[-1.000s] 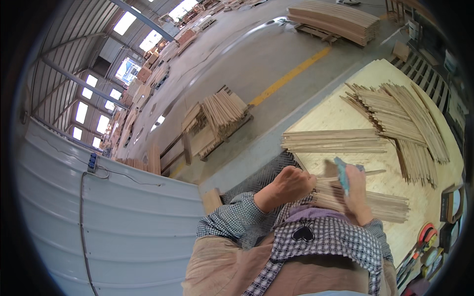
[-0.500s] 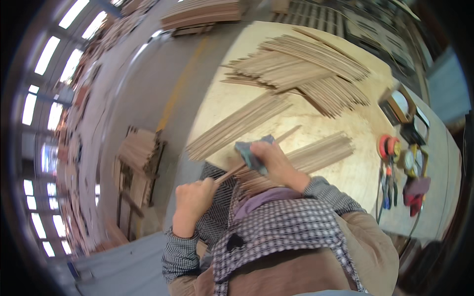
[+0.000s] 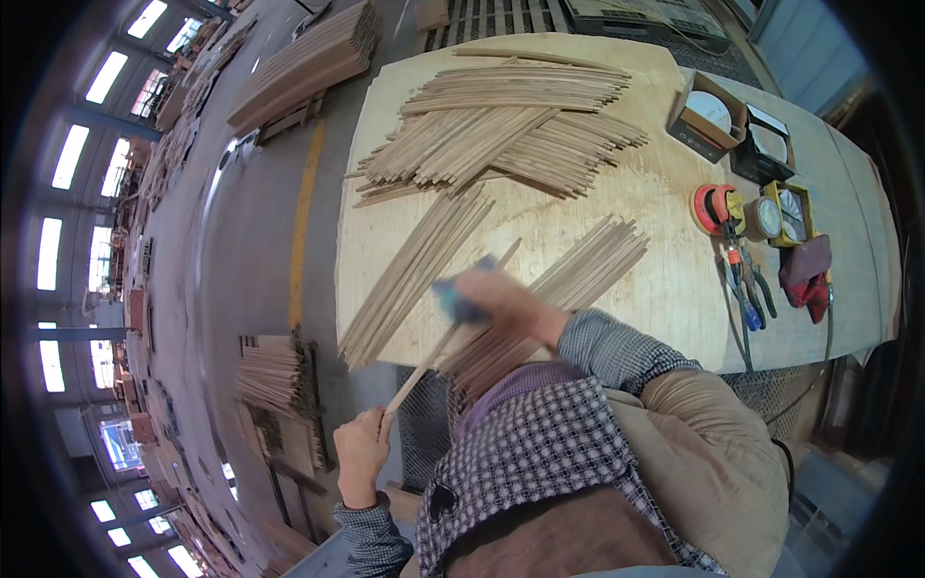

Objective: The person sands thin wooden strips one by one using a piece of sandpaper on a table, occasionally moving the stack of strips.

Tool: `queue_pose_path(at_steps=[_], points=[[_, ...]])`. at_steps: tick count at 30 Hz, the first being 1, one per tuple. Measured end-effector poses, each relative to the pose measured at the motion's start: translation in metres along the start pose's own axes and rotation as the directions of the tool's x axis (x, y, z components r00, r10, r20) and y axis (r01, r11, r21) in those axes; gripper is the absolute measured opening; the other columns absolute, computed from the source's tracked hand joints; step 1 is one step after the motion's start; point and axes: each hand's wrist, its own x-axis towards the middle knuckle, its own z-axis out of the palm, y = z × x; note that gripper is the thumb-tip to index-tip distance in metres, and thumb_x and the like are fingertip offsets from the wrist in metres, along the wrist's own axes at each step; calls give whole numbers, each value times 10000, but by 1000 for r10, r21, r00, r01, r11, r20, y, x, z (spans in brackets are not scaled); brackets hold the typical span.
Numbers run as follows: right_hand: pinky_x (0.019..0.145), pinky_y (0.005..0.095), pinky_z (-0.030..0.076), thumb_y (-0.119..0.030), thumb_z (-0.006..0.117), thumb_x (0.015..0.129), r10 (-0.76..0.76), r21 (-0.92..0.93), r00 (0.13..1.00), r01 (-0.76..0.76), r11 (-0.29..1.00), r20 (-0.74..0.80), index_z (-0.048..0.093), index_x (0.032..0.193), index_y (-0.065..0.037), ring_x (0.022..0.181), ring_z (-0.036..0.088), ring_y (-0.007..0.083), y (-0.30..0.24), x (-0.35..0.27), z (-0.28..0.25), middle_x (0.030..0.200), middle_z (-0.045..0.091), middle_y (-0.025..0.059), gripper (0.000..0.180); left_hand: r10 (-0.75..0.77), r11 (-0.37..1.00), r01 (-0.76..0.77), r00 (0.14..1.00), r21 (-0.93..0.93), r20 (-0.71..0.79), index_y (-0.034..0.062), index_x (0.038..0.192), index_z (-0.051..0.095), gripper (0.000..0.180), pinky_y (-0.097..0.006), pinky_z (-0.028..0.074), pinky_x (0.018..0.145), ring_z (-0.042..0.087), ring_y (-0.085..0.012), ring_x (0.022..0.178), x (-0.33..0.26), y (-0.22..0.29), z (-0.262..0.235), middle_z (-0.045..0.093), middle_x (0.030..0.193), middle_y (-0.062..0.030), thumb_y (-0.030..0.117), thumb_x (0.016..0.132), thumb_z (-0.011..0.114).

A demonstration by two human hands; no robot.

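My left hand [image 3: 362, 455] is closed round the near end of a thin wooden strip [image 3: 420, 368], which slants away over the table's near edge. My right hand [image 3: 506, 306], smeared by motion, is closed on a soft blue-grey pad [image 3: 461, 297] pressed over the strip's upper part; whether it is cloth or sandpaper I cannot tell. The strip's far tip shows beyond the pad. To its left lies a bundle of loose strips [image 3: 409, 279]. Another bundle [image 3: 590, 270] lies to the right, partly under my right forearm.
A large crisscross pile of strips [image 3: 511, 120] covers the far part of the pale plywood tabletop [image 3: 665, 289]. At right are a red sander [image 3: 708, 209], pliers [image 3: 763, 289], boxes of discs [image 3: 696, 137] and a dark red cloth [image 3: 800, 275]. A wood-loaded rack [image 3: 279, 385] stands left.
My right hand with the pad has shifted slightly left relative to the picture, still on the strip. The left hand still grips the strip's near end, lower in view. My view has turned.
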Motion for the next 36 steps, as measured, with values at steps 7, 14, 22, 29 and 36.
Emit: queue_pose_path(at_steps=[7, 14, 22, 29, 36], points=[[890, 385, 453, -161, 574, 859, 128, -143, 940, -87, 986, 317, 551, 943, -76, 926, 554, 258, -3, 21, -2, 956, 559, 93, 121, -156, 979, 172, 978, -112, 141, 45, 853, 670, 267, -476, 479, 626, 620, -399, 689, 4, -11, 7, 633, 724, -199, 275, 922, 554], [905, 393, 435, -74, 593, 817, 57, -191, 993, -76, 979, -102, 547, 930, -57, 958, 561, 318, 51, -9, 1, 960, 564, 131, 123, -240, 870, 363, 903, -333, 357, -23, 846, 669, 327, -424, 465, 577, 619, -346, 584, 9, -11, 1, 586, 603, -204, 270, 922, 543], [903, 420, 431, -128, 585, 842, -164, -186, 982, 145, 972, -91, 522, 908, -70, 943, 577, 273, -36, 7, 38, 942, 569, 110, 108, -240, 704, 471, 862, -532, 446, -42, 769, 643, 314, -293, 385, 464, 502, -131, 460, 11, -29, 1, 541, 506, -69, 227, 902, 551], [882, 405, 465, -75, 595, 826, 71, -406, 949, -198, 892, -308, 598, 1020, -85, 1013, 588, 291, 67, -16, -10, 1017, 633, 123, 194, -203, 802, 349, 923, -485, 327, -34, 734, 617, 322, -288, 376, 467, 492, -128, 463, 15, -18, -2, 523, 507, -56, 215, 924, 540], [906, 447, 460, -92, 586, 841, -215, -158, 966, 192, 969, -143, 584, 912, -136, 884, 593, 218, -20, 6, 46, 852, 571, 46, 83, -208, 840, 312, 941, -443, 268, -51, 750, 616, 323, -344, 438, 499, 572, -228, 472, 10, -28, 3, 534, 512, -130, 229, 904, 568]])
